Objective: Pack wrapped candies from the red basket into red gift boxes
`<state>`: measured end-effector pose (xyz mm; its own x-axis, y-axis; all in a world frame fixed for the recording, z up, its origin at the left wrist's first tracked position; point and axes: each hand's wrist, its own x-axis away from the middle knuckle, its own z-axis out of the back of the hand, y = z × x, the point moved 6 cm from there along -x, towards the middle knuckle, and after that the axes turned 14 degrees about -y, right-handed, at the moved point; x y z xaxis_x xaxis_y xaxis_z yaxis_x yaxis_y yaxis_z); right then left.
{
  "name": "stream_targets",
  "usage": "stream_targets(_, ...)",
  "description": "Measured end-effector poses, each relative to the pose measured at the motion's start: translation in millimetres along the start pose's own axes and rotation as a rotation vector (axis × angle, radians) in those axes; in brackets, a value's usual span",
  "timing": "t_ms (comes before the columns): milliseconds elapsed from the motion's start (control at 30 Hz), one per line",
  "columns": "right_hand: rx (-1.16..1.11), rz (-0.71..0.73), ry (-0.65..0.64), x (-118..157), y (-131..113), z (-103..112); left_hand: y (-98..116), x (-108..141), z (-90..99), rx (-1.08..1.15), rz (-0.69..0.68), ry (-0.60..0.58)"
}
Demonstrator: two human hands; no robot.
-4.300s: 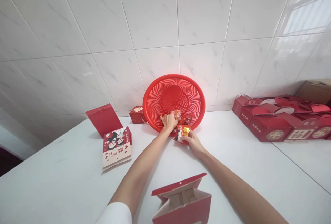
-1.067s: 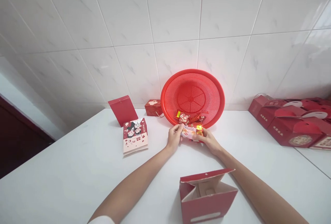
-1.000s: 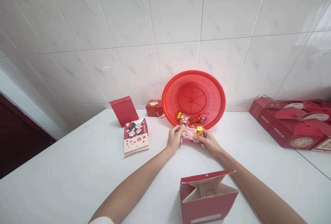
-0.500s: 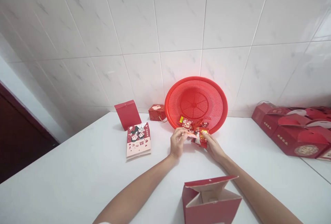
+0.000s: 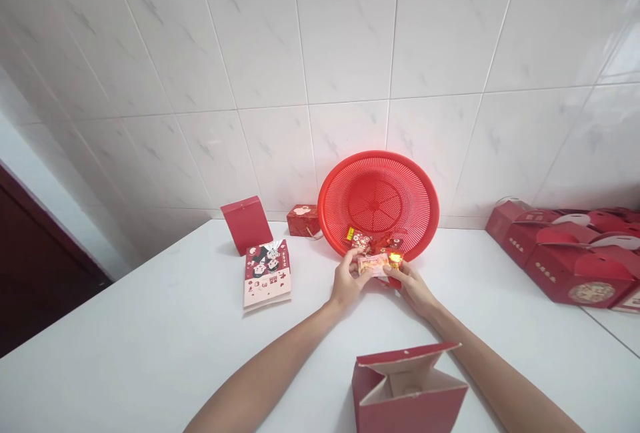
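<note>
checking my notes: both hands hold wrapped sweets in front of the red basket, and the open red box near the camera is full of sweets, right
Not quite. The head view shows the open red box with no sweets visible inside, only bare cardboard. The rest holds: the left hand and right hand hold wrapped sweets in front of the red basket.

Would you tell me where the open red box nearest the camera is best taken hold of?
Probably by its two side walls, coming from above: the open red box stands upright on the white table, its flap raised at the back and its top open.
</note>
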<state>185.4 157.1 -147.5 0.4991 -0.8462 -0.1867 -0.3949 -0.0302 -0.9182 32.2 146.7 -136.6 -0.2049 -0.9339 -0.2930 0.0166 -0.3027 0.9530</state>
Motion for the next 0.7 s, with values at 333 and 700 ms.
stream_targets(333,0.019,-0.005,0.008,-1.5,1.5,1.4,-3.4,-2.5,0.1,0.191,0.075,0.008)
stream_targets(700,0.024,-0.001,0.006,-2.2,2.0,2.6,-5.7,-6.1,-4.2,0.247,0.147,-0.037)
